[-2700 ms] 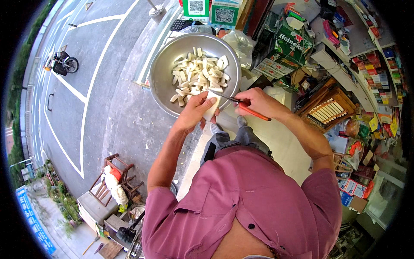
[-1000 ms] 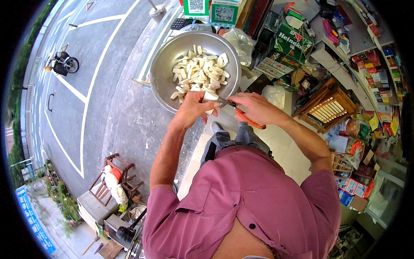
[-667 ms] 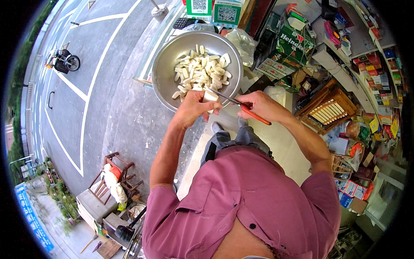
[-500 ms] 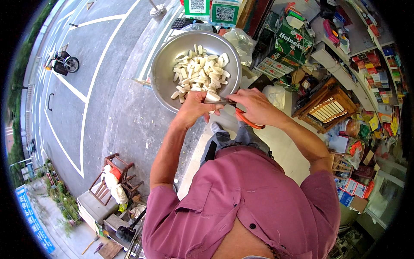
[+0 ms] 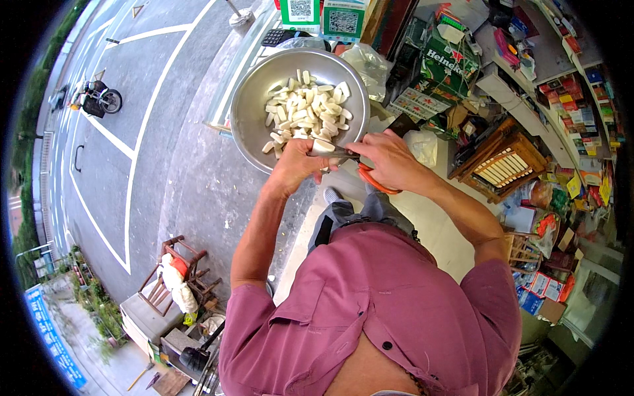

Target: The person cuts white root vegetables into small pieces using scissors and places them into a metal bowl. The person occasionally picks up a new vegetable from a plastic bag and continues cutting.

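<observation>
A wide metal bowl (image 5: pixel 251 99) in front of me holds a heap of short, whitish cut food pieces (image 5: pixel 307 109); their exact kind I cannot make out. At the bowl's near rim, my left hand (image 5: pixel 294 166) pinches one pale food piece (image 5: pixel 322 146) between thumb and fingers. My right hand (image 5: pixel 395 162) grips scissors (image 5: pixel 376 181) with orange-red handles. Their dark blades point left and lie against the near side of the held piece, close to my left fingertips. Part of the blades is hidden by the hands.
Behind the bowl are a calculator (image 5: pixel 276 37), a clear plastic bag (image 5: pixel 367 68) and green-white code signs (image 5: pixel 342 20). Green cartons (image 5: pixel 449 63) and a wooden frame with pale slats (image 5: pixel 505 163) stand to the right. Wooden stools (image 5: pixel 181 267) are at lower left; a motorcycle (image 5: pixel 98 99) is parked outside.
The scissors' orange handles have shifted slightly left and up along with my right hand. My left hand keeps its pinch at the bowl's rim. A dark shape appears behind the motorcycle.
</observation>
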The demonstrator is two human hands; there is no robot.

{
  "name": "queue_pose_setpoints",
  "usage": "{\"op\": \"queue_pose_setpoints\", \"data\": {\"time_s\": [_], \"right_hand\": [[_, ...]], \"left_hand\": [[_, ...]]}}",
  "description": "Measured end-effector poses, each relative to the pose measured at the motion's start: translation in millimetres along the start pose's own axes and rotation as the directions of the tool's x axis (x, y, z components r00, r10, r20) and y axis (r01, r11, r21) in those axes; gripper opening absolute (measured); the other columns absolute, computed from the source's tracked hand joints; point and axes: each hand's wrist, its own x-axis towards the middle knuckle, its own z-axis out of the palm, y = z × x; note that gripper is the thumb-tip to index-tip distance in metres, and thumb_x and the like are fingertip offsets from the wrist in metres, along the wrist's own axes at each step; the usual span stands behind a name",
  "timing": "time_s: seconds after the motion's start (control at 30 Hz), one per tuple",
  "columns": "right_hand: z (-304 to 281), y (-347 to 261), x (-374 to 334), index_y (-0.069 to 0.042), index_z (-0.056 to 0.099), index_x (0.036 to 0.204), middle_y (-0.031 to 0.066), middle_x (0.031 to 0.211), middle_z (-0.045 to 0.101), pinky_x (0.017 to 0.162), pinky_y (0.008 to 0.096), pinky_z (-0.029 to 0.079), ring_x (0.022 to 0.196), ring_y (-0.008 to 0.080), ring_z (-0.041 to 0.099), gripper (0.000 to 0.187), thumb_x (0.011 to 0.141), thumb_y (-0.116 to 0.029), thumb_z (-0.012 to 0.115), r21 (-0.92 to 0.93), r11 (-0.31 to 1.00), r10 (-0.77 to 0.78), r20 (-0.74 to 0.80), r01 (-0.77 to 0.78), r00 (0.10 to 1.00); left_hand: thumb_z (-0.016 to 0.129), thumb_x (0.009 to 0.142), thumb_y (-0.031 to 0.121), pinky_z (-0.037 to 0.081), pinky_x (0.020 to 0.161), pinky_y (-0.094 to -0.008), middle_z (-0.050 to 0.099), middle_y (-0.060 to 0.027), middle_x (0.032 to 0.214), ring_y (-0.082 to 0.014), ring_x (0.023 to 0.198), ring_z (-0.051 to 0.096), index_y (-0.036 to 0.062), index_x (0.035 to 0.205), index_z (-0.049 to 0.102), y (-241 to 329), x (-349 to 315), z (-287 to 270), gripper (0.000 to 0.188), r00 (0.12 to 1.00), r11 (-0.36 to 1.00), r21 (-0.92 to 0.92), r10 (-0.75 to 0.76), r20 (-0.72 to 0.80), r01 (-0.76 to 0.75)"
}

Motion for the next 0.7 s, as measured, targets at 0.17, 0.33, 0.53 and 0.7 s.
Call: {"op": "queue_pose_setpoints", "data": {"time_s": [0.17,0.33,0.53,0.7], "right_hand": [[-17,2,5,-0.010,0.074,0.124,0.0149,0.066,0.060,0.060,0.0462,0.047,0.059,0.0318,0.065,0.044,0.083,-0.020,0.082,0.289,0.932,0.141,0.266,-0.219,0.954],[-14,-3,-4,-0.013,0.074,0.129,0.0115,0.093,0.071,0.081,0.0459,0.050,0.089,0.0317,0.069,0.044,0.086,-0.022,0.079,0.079,0.976,0.183,0.213,-0.204,0.960],[-5,0,0,-0.013,0.072,0.132,0.0110,0.109,0.072,0.088,0.0458,0.049,0.102,0.0317,0.068,0.045,0.087,-0.020,0.077,-0.108,0.992,0.084,0.133,-0.070,0.988],[-16,1,6,-0.006,0.077,0.117,0.0091,0.077,0.066,0.067,0.0372,0.047,0.071,0.0215,0.061,0.034,0.086,-0.019,0.081,0.331,0.872,0.253,0.330,-0.362,0.910]], "left_hand": [[0.084,0.087,0.008,0.051,0.053,-0.0260,0.079,-0.0088,0.091,-0.0128,0.069,0.067,-0.0018,0.105,0.079,-10,6,-8,0.021,0.999,0.999,0.002,0.042,-0.029,-0.042],[0.083,0.089,0.008,0.053,0.057,-0.0259,0.079,-0.0081,0.094,-0.0137,0.071,0.069,-0.0032,0.109,0.078,-15,11,-8,0.024,0.998,0.998,0.011,0.056,-0.020,-0.056],[0.079,0.091,0.008,0.056,0.061,-0.0268,0.080,-0.0101,0.097,-0.0164,0.081,0.075,-0.0043,0.111,0.076,-6,12,-2,0.024,1.000,1.000,-0.020,-0.018,0.006,0.018],[0.074,0.094,0.007,0.058,0.066,-0.0298,0.078,-0.0108,0.108,-0.0185,0.092,0.076,-0.0052,0.117,0.074,-10,11,-8,0.026,1.000,1.000,-0.009,-0.026,-0.002,0.026]]}}
